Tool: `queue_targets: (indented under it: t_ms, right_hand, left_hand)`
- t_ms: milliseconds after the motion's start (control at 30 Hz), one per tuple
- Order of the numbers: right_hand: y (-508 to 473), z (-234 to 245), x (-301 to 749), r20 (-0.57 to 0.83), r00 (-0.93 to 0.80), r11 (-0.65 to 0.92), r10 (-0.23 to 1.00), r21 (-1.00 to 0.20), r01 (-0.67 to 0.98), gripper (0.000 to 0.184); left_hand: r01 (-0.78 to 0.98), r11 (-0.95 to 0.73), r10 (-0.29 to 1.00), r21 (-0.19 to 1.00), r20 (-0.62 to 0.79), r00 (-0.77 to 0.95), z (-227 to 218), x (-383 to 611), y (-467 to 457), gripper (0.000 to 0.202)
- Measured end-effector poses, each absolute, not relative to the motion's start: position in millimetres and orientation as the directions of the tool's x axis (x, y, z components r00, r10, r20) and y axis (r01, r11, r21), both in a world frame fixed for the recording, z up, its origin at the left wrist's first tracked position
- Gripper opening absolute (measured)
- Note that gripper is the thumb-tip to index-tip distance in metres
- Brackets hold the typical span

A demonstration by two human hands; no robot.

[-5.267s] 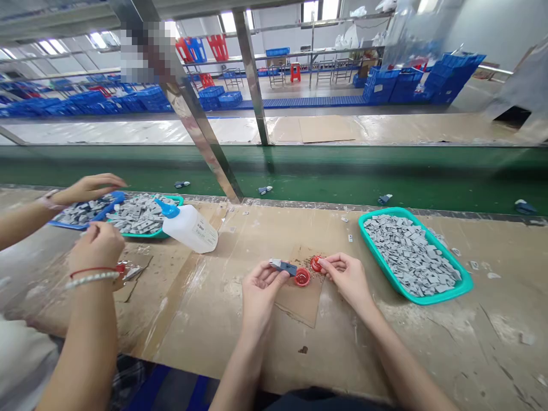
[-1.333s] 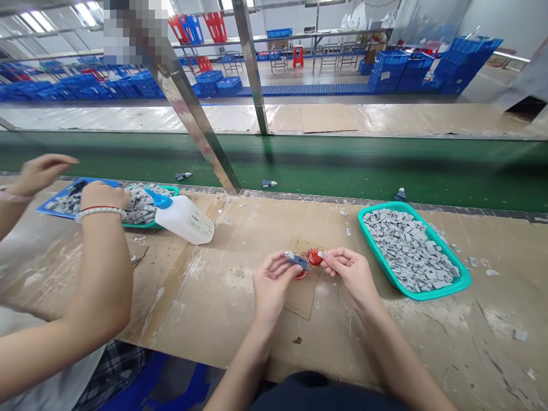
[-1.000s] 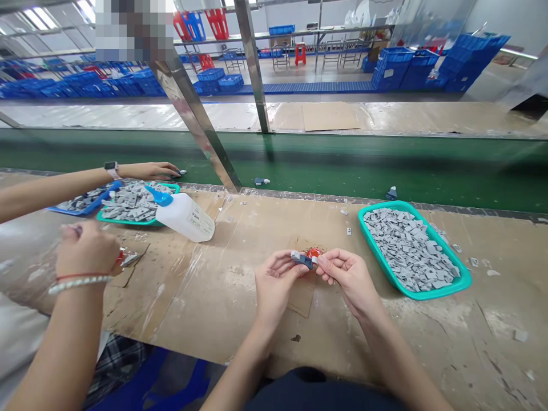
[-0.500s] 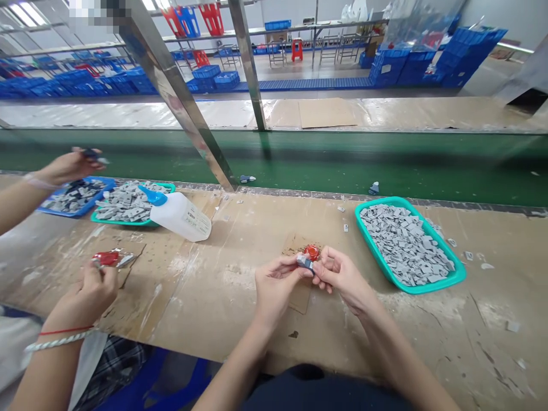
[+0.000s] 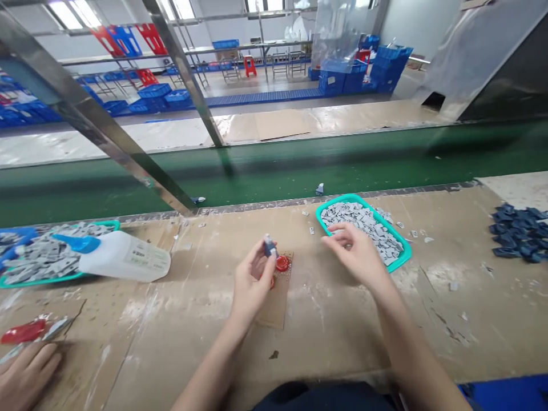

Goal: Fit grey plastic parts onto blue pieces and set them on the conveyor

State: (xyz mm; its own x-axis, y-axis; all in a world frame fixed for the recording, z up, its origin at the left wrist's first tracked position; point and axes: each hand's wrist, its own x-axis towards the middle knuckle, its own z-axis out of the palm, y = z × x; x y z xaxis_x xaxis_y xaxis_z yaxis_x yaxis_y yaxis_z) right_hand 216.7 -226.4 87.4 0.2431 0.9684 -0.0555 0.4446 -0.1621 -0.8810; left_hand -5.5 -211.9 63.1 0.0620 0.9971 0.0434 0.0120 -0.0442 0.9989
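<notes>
My left hand point(image 5: 250, 279) pinches a small grey-and-blue plastic part point(image 5: 269, 246) upright, just above a red cap point(image 5: 282, 263) that sits on a scrap of cardboard point(image 5: 274, 299). My right hand point(image 5: 357, 251) reaches toward the teal tray point(image 5: 405, 251) of small grey pieces, fingers loosely curled over its near left edge. I cannot make out anything in the right hand.
A white glue bottle with a blue nozzle point(image 5: 120, 260) lies on the bench at left beside another teal tray point(image 5: 25, 279). A pile of dark blue parts point(image 5: 520, 234) sits at right. A green conveyor belt point(image 5: 274, 171) runs behind. A co-worker's hand point(image 5: 23, 377) rests at bottom left.
My hands have parted: the right left the part and moved right to the teal tray, while the left kept the part. The view swung to the right.
</notes>
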Motion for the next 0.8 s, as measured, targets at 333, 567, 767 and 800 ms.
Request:
queue_targets:
  t_ms: [333, 567, 767, 800]
  right_hand:
    - [-199, 58, 283, -0.007, 0.426, -0.414, 0.905, -0.248, 0.876, 0.014]
    - [-201, 60, 266, 0.021, 0.437, -0.414, 0.899, -0.277, 0.867, 0.01]
    - [-209, 61, 271, 0.091, 0.393, -0.342, 0.915, -0.34, 0.876, 0.031]
    - [-212, 62, 272, 0.099, 0.391, -0.33, 0.915, -0.374, 0.867, 0.032]
  left_hand:
    - [0.317, -0.23, 0.972, 0.92, 0.2, 0.125, 48, -29, -137, 0.031]
    - [0.675, -0.411, 0.912, 0.613, 0.286, 0.295, 44, -1, -62, 0.041]
    - [0.78, -0.422, 0.906, 0.461, 0.248, 0.343, 41, 45, 1, 0.041]
    - [0.793, -0.419, 0.907, 0.443, 0.238, 0.346, 40, 52, 8, 0.041]
